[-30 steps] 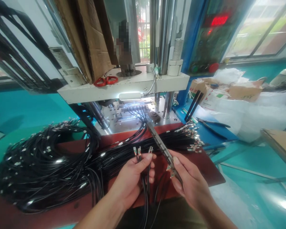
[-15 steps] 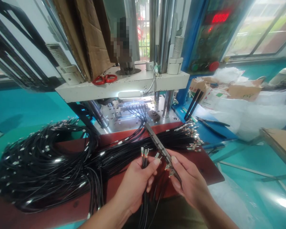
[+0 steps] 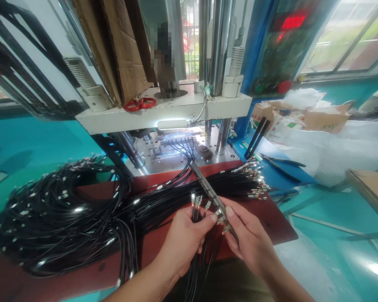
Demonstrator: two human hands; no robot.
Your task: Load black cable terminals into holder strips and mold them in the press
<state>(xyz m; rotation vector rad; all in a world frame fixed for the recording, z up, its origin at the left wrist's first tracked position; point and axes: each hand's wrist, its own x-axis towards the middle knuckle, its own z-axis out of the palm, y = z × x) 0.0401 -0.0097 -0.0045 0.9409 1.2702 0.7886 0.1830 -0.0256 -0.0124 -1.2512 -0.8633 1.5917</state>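
Note:
Several black cables (image 3: 193, 268) with small metal connectors (image 3: 196, 200) at their ends are gripped in my left hand (image 3: 189, 233), connectors upward. Its thumb and fingertips pinch one connector against the side of a long, narrow dark metal bar (image 3: 206, 186). My right hand (image 3: 247, 230) is closed around the lower end of this slotted bar, which slants up and to the left. A few connectors sit along the bar beside my right thumb. Behind my hands a thick bundle of black cables (image 3: 164, 209) lies across the reddish-brown board (image 3: 271, 226).
A press with a lit lower plate (image 3: 176, 147) holds several cable ends in a fixture. Red-handled scissors (image 3: 140, 104) rest on its white crossbeam (image 3: 164, 113). Coiled cables (image 3: 50, 218) fill the left. Cutting pliers (image 3: 283, 165) lie on a blue surface (image 3: 255, 144) at right.
My left hand has moved slightly right, bringing the pinched connector from just beside the bar up against it. The right hand and bar have hardly moved.

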